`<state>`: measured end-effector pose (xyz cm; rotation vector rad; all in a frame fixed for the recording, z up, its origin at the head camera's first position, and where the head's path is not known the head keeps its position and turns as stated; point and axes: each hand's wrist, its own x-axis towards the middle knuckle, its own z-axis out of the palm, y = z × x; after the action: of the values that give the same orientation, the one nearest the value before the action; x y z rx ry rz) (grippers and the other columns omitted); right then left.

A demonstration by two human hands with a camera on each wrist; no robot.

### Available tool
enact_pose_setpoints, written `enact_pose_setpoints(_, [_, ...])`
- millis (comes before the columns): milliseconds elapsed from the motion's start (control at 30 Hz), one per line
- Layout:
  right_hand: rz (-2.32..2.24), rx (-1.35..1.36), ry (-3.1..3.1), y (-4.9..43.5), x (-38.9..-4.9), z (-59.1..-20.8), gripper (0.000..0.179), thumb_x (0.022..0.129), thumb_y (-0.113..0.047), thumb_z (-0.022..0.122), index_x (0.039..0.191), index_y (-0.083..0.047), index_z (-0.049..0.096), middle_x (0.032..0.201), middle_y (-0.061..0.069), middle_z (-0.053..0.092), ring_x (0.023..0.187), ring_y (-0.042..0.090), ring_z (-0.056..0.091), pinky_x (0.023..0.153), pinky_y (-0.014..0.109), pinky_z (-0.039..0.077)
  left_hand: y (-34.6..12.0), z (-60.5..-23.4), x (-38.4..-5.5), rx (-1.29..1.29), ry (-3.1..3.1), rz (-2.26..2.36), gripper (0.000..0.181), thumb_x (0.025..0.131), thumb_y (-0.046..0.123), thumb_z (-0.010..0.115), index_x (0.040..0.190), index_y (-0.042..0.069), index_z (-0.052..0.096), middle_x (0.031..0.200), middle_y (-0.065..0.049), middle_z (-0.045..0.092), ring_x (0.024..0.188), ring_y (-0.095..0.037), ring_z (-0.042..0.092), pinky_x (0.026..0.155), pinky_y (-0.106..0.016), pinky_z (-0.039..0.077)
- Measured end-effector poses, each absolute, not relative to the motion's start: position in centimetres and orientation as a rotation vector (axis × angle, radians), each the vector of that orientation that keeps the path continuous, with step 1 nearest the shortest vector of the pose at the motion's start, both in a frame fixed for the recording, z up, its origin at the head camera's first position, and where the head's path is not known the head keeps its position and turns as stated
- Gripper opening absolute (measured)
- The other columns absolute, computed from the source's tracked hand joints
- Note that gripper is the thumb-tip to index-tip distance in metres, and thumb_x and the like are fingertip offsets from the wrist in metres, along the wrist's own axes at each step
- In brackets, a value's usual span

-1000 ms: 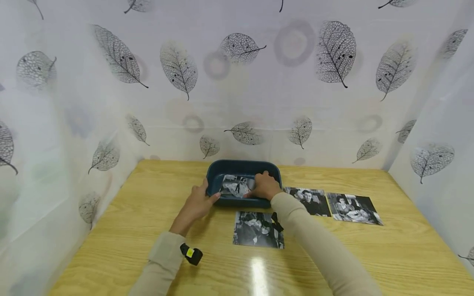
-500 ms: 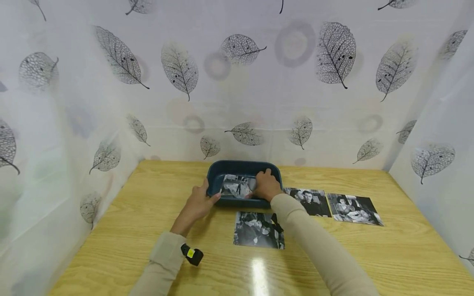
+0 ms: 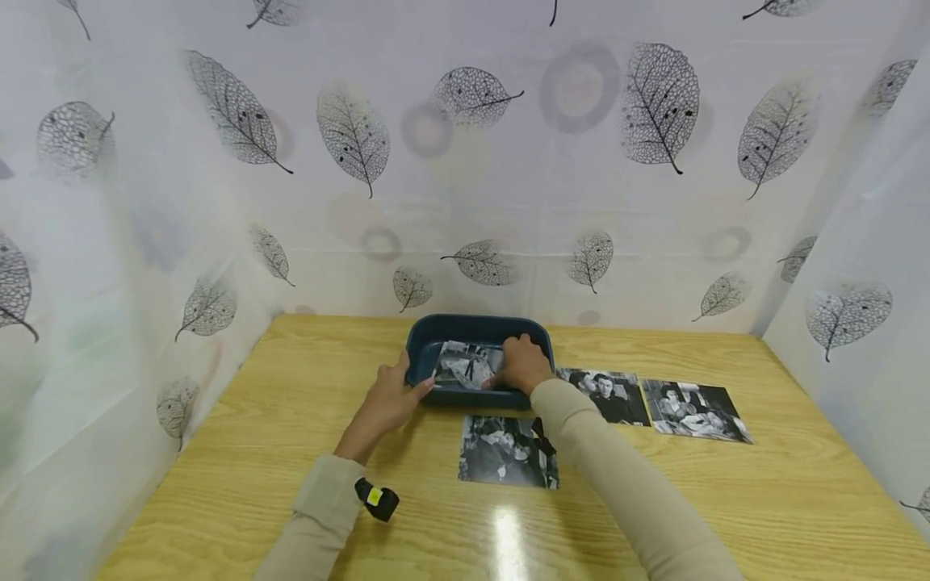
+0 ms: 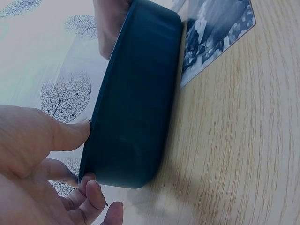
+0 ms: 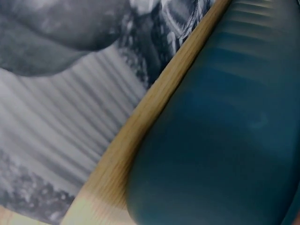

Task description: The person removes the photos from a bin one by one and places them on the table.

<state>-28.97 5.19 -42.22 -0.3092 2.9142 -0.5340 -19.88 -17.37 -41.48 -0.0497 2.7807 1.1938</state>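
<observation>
A dark blue plastic bin (image 3: pixel 475 320) stands at the back middle of the table. My left hand (image 3: pixel 388 395) holds its left front corner; in the left wrist view the thumb (image 4: pixel 70 135) lies at the rim and the fingers are by the end wall. Inside the bin is a black-and-white photograph (image 3: pixel 463 365). My right hand (image 3: pixel 525 367) reaches into the bin and holds this photograph at its right edge, thumb over the picture; the other fingertips are hidden. The right wrist view shows the bin's outer wall (image 5: pixel 211 140) but not the fingers.
Another black-and-white photograph (image 3: pixel 506 453) lies flat in front of the bin, partly under the right wrist strap. Two more, a near photograph (image 3: pixel 609 397) and a far-right photograph (image 3: pixel 696 410), lie right of the bin. A leaf-print curtain (image 3: pixel 465 194) hangs behind the wooden table (image 3: pixel 240 452).
The photograph inside the bin has shifted slightly right and changed its tilt a little under my right hand. My left hand keeps its place on the bin; the other photographs stay put.
</observation>
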Motion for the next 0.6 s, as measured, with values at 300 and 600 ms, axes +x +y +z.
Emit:
enact_pose_setpoints(300, [-0.49, -0.306, 3.013, 5.2, -29.5, -42.5, 0.081, 0.072, -0.042, 0.092, 0.121, 0.01, 0.054, 0.12, 0.03, 0.052, 0.106, 0.043, 0.056, 0.09, 0.052, 0.051, -17.3, -41.3, -19.8, -0.066, 2.777, 1.188, 0.08, 0.105, 0.03, 0.058, 0.16, -0.003, 0.011, 0.153, -0.039, 0.025, 0.136, -0.052, 0.039, 0.107, -0.061, 0.038])
enact_pose_setpoints(600, [-0.599, -0.365, 3.082, 5.7, -30.3, -41.9, 0.06, 0.082, -0.02, 0.086, 0.12, 0.015, 0.056, 0.119, 0.033, 0.057, 0.101, 0.045, 0.062, 0.086, 0.052, 0.055, -17.3, -41.4, -20.0, -0.054, 2.791, 1.148, 0.081, 0.104, 0.032, 0.058, 0.16, -0.004, 0.011, 0.151, -0.04, 0.027, 0.133, -0.051, 0.043, 0.106, -0.061, 0.039])
